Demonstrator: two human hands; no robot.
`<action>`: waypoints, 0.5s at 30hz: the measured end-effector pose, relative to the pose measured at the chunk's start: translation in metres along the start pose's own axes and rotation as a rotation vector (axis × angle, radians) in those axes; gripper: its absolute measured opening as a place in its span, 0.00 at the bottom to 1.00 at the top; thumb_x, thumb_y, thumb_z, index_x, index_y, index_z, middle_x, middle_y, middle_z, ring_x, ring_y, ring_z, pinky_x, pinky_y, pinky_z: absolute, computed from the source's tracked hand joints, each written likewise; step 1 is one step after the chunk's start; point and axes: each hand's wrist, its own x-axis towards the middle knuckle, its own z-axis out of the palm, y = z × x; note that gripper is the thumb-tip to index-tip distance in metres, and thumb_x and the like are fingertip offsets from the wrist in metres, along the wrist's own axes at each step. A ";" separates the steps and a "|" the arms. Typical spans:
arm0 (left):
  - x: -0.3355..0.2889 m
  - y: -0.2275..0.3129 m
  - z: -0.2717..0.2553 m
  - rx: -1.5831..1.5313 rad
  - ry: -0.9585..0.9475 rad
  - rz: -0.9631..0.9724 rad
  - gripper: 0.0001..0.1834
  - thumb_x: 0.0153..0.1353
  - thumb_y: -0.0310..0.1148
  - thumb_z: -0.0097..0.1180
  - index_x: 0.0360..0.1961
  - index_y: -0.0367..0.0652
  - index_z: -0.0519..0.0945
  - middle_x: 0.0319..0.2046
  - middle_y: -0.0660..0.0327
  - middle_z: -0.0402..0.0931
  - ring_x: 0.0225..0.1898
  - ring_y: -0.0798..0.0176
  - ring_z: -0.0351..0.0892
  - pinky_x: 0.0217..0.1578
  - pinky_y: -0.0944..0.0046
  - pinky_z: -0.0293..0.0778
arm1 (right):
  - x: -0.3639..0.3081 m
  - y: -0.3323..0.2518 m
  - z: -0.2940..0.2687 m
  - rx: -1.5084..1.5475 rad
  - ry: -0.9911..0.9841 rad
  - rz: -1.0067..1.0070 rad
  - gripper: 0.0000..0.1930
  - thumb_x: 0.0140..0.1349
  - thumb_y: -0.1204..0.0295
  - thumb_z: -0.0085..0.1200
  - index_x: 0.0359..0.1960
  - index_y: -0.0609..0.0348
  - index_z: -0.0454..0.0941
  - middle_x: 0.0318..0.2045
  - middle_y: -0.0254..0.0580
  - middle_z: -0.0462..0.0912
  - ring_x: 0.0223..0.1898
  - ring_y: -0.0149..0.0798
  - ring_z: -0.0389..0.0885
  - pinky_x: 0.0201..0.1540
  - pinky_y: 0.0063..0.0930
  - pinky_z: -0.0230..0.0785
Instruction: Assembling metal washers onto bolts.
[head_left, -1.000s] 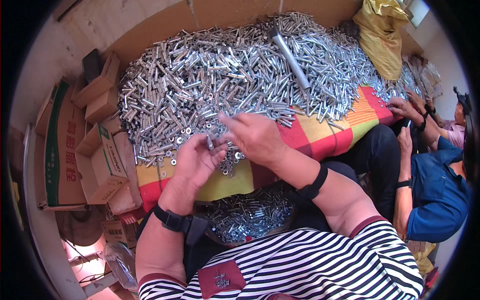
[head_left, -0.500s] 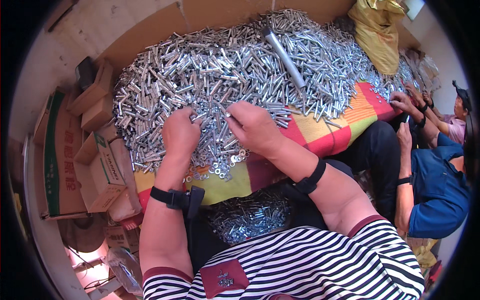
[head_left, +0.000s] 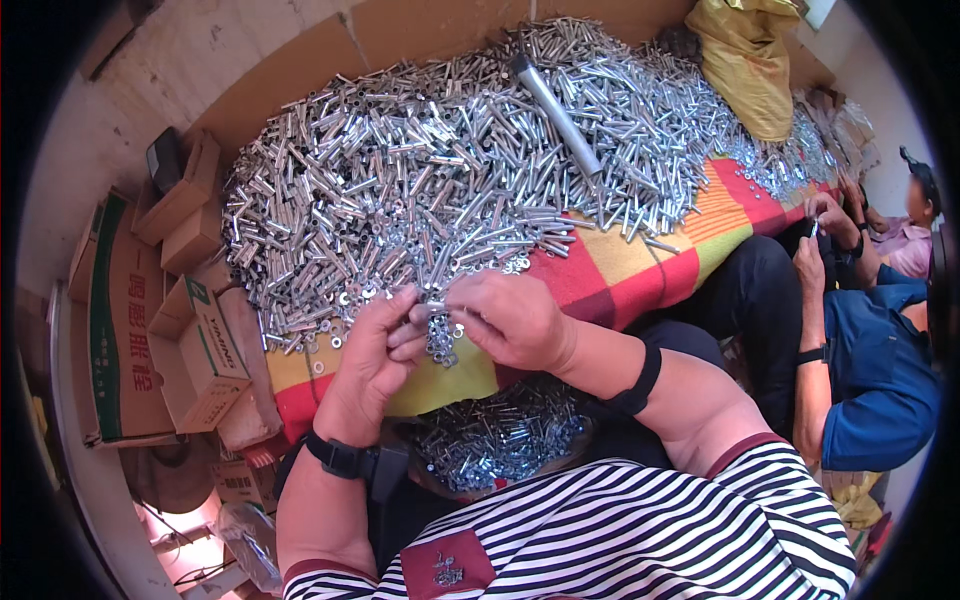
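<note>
My left hand and my right hand meet close together over the near edge of a large pile of metal tubes. The left hand's fingers are curled on a small silver metal piece, most of which the fingers hide. Against its other end, the right hand's fingers are bent in a pinch; what they hold is hidden. Small nuts and washers show just below the fingertips, above a checkered blanket.
A long, thick grey tube lies on the pile. Finished-looking small metal fasteners fill a container by my lap. Cardboard boxes stand at left, a yellow sack far right. Beside me sits a person in a blue shirt.
Both hands have come back from the tube pile toward me and closer together, now above the nuts and washers. The right fingers have turned inward toward the left hand.
</note>
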 end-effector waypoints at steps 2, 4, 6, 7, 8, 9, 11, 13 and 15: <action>-0.003 -0.004 0.002 -0.013 -0.018 -0.018 0.05 0.65 0.32 0.53 0.33 0.43 0.72 0.20 0.66 0.69 0.12 0.79 0.56 0.10 0.79 0.50 | -0.004 -0.001 0.003 -0.068 -0.053 -0.051 0.12 0.50 0.82 0.60 0.38 0.63 0.76 0.32 0.48 0.80 0.30 0.45 0.82 0.31 0.29 0.76; -0.001 -0.007 -0.003 -0.110 -0.111 -0.108 0.06 0.66 0.32 0.52 0.33 0.43 0.72 0.19 0.67 0.67 0.12 0.79 0.55 0.10 0.79 0.49 | -0.005 0.003 0.006 -0.089 -0.071 -0.106 0.13 0.50 0.81 0.60 0.39 0.64 0.77 0.32 0.48 0.80 0.30 0.44 0.82 0.31 0.29 0.76; -0.002 -0.007 -0.005 -0.097 -0.125 -0.116 0.07 0.65 0.34 0.51 0.33 0.44 0.73 0.19 0.67 0.66 0.13 0.78 0.56 0.11 0.78 0.52 | -0.002 0.005 0.009 -0.131 -0.096 -0.220 0.13 0.52 0.77 0.60 0.40 0.63 0.77 0.33 0.46 0.80 0.29 0.43 0.82 0.30 0.30 0.76; -0.003 -0.007 -0.002 -0.078 -0.079 -0.132 0.06 0.65 0.34 0.51 0.33 0.44 0.73 0.21 0.66 0.67 0.15 0.76 0.58 0.12 0.77 0.53 | 0.000 0.005 0.011 -0.127 -0.094 -0.222 0.13 0.52 0.77 0.60 0.40 0.63 0.77 0.33 0.46 0.80 0.29 0.43 0.82 0.30 0.30 0.76; -0.004 -0.005 -0.001 -0.059 -0.032 -0.147 0.06 0.64 0.34 0.51 0.33 0.44 0.73 0.22 0.64 0.68 0.16 0.75 0.59 0.13 0.76 0.55 | 0.003 0.003 0.012 -0.185 -0.141 -0.140 0.13 0.52 0.75 0.60 0.41 0.62 0.78 0.32 0.44 0.79 0.29 0.43 0.81 0.30 0.31 0.75; -0.002 -0.003 0.000 -0.084 -0.101 -0.169 0.04 0.60 0.31 0.49 0.33 0.42 0.73 0.25 0.60 0.71 0.20 0.69 0.67 0.17 0.73 0.63 | 0.006 0.004 0.013 -0.248 -0.189 -0.059 0.13 0.53 0.74 0.59 0.42 0.61 0.78 0.32 0.43 0.79 0.28 0.42 0.80 0.29 0.31 0.74; 0.001 0.002 0.004 -0.065 -0.030 -0.053 0.04 0.59 0.29 0.48 0.32 0.41 0.73 0.27 0.58 0.72 0.22 0.66 0.69 0.19 0.73 0.66 | 0.011 0.010 0.014 -0.296 -0.202 0.037 0.13 0.54 0.74 0.58 0.42 0.60 0.79 0.31 0.42 0.77 0.27 0.43 0.79 0.28 0.32 0.73; 0.007 0.014 -0.001 0.042 0.003 0.126 0.04 0.56 0.26 0.47 0.31 0.38 0.73 0.30 0.54 0.75 0.27 0.61 0.75 0.26 0.69 0.73 | 0.018 0.018 0.014 -0.394 -0.303 0.199 0.10 0.52 0.77 0.55 0.37 0.60 0.79 0.29 0.42 0.74 0.29 0.44 0.79 0.30 0.35 0.71; 0.009 0.034 -0.005 0.364 0.143 0.330 0.05 0.53 0.26 0.52 0.32 0.38 0.77 0.28 0.56 0.76 0.26 0.62 0.76 0.26 0.67 0.73 | 0.024 0.030 0.017 -0.419 -0.402 0.181 0.08 0.51 0.77 0.54 0.34 0.60 0.78 0.29 0.43 0.74 0.32 0.44 0.78 0.32 0.36 0.71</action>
